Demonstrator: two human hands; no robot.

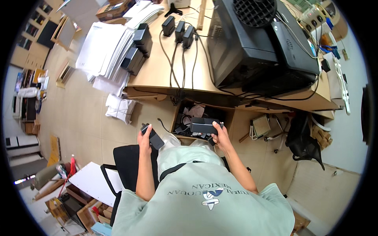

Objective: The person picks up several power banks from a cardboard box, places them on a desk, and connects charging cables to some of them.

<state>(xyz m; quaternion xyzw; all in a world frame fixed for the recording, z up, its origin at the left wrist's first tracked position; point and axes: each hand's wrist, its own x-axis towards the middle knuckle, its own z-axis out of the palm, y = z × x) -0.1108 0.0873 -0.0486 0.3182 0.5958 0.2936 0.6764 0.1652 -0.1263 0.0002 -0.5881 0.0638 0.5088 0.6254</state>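
Two handheld black bricks (204,126), three corded adapters (179,32), one carton (230,118).

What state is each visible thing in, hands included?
Left hand: closed on small black block
Right hand: closed on larger black block
Cardboard box: open, contents jumbled
Three blocks: on desk, cables attached
Papers: stacked unevenly
Computer case: on desk, power unclear

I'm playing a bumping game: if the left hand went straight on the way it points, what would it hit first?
Probably the front edge of the pale desk. The left hand, holding a black device, might pass under or over it, though; depth is unclear.
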